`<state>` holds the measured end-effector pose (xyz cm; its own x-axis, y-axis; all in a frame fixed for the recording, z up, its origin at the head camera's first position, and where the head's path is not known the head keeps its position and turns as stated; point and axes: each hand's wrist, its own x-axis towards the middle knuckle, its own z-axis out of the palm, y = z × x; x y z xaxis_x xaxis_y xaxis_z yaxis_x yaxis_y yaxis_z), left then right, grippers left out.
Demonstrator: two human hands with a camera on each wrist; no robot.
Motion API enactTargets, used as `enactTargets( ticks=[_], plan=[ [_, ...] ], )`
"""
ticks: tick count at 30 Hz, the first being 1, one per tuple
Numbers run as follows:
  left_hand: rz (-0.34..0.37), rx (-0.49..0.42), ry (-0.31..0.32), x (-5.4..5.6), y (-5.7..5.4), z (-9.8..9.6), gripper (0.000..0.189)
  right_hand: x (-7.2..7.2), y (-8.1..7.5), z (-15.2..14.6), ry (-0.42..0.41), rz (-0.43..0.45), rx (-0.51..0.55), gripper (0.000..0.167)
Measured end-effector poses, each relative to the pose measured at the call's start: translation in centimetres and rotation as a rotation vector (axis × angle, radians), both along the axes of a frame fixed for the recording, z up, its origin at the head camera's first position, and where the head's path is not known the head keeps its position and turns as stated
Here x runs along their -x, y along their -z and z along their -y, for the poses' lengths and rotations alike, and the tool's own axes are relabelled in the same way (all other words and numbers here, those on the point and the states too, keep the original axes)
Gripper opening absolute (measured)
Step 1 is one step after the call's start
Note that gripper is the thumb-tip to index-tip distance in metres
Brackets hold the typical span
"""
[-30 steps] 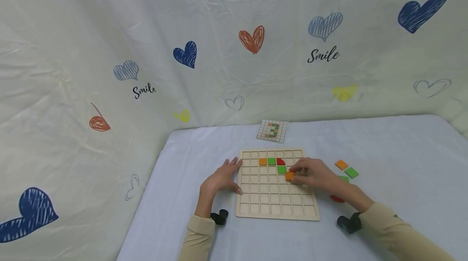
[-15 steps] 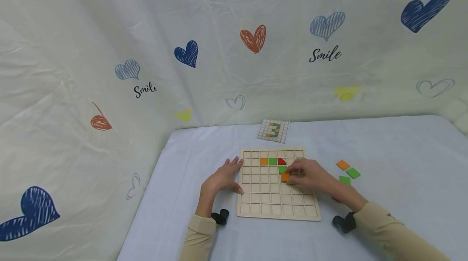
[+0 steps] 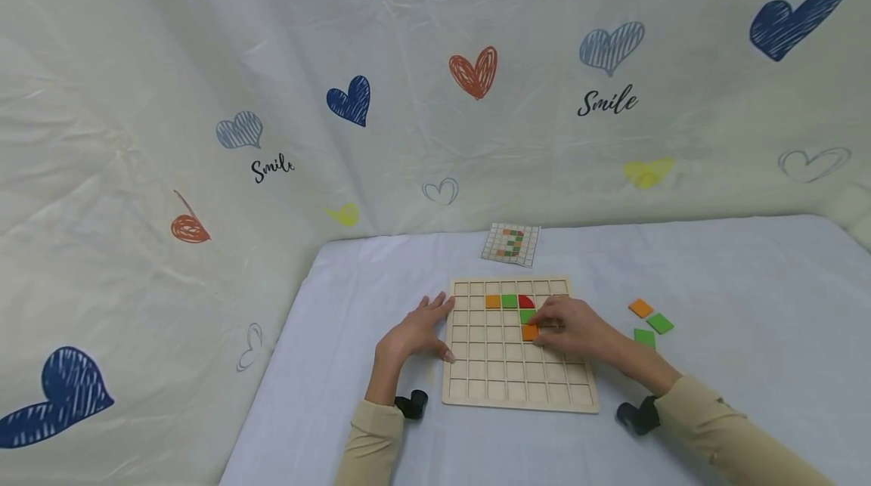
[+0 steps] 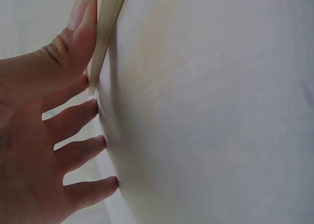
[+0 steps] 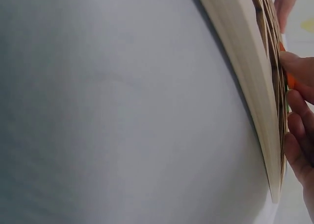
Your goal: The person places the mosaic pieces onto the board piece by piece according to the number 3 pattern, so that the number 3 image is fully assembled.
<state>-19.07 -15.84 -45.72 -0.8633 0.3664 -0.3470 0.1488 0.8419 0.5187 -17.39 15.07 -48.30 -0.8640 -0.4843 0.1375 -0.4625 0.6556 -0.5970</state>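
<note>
A wooden grid board (image 3: 486, 391) lies on the white-covered table, holding an orange square tile (image 3: 493, 302), a green tile (image 3: 509, 301) and a red quarter-round tile (image 3: 525, 302) in one row. Below the red one sits another green tile (image 3: 527, 317). My right hand (image 3: 574, 327) pinches a second orange tile (image 3: 529, 332) between thumb and fingers, at the cell under that green tile. In the right wrist view, the orange tile (image 5: 291, 81) shows between thumb and fingers. My left hand (image 3: 415, 331) rests with spread fingers along the board's left edge, thumb (image 4: 81, 37) against its side.
Behind the board lies a printed pattern card (image 3: 512, 245). To the right are a loose orange tile (image 3: 641, 308) and two green tiles, one nearer (image 3: 644, 338) the right forearm. A curtain with hearts hangs behind the table.
My right hand has moved slightly left and down with the orange tile, which now lines up with the cell under the green tile. The left hand stays at the board's edge.
</note>
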Motion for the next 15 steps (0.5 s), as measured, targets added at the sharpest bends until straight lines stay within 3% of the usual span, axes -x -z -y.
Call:
enactTargets(
  ticks=[15],
  plan=[
    [0.004, 0.007, -0.003, 0.0, 0.1, -0.1, 0.106, -0.3, -0.1, -1.1, 0.010, -0.001, 0.010, 0.025]
  ],
)
